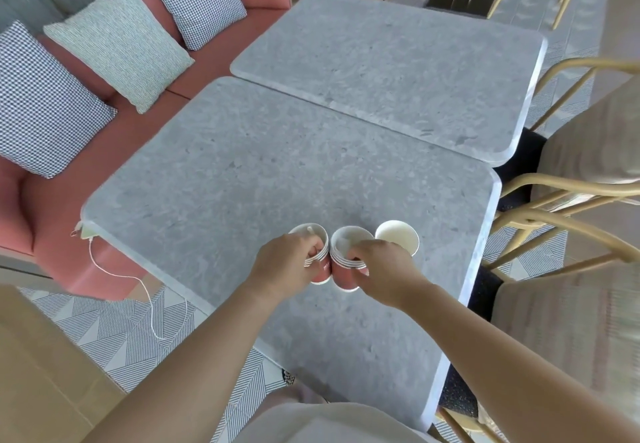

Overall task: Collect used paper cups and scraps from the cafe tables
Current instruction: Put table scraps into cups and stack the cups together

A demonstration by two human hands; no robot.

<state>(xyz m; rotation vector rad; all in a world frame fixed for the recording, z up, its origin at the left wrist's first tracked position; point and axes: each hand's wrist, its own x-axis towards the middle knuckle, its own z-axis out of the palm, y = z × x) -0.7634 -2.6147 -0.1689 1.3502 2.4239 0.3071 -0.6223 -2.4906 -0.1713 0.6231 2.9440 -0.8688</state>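
Two stacks of red paper cups stand side by side on the near grey stone table (214, 182). My left hand (287, 262) grips the left stack (320, 271) at its rim, with fingers inside the top cup. My right hand (384, 269) grips the right stack (344, 278) the same way. A thin white stick pokes out of the left stack. Just right of them stands a single white paper cup (396, 234), touching the right stack and free of both hands.
A second grey table (398, 61) adjoins the first at the far side. A pink bench (114, 151) with patterned cushions runs along the left. Wooden chairs (568, 200) stand at the right. A white cord (145, 290) hangs off the table's left corner.
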